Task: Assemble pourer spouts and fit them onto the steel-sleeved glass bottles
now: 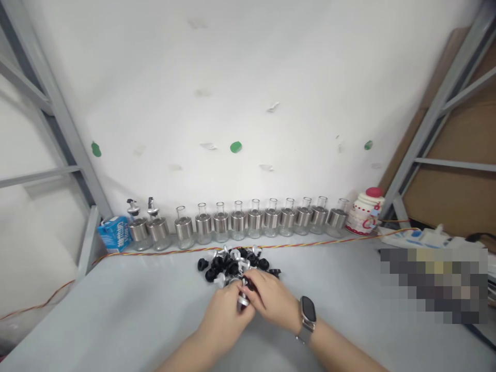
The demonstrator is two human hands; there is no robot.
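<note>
My left hand (225, 312) is closed around a silver pourer spout (243, 300), mostly hidden by my fingers. Against it, my right hand (273, 298) pinches a small black piece (250, 284); whether the two pieces are joined I cannot tell. Both hands meet just in front of a pile of loose black stoppers (217, 263) and silver spout parts (244, 264) on the grey table (155, 294). A watch (308, 310) is on my right wrist.
Along the wall stands a row of several glass bottles (238, 222) with steel sleeves. Two left-hand bottles (158, 230) carry pourer spouts. A blue carton (115, 235), a white jar with red lid (364, 214), a twisted wire (194, 250) and a power strip (416, 236) surround them.
</note>
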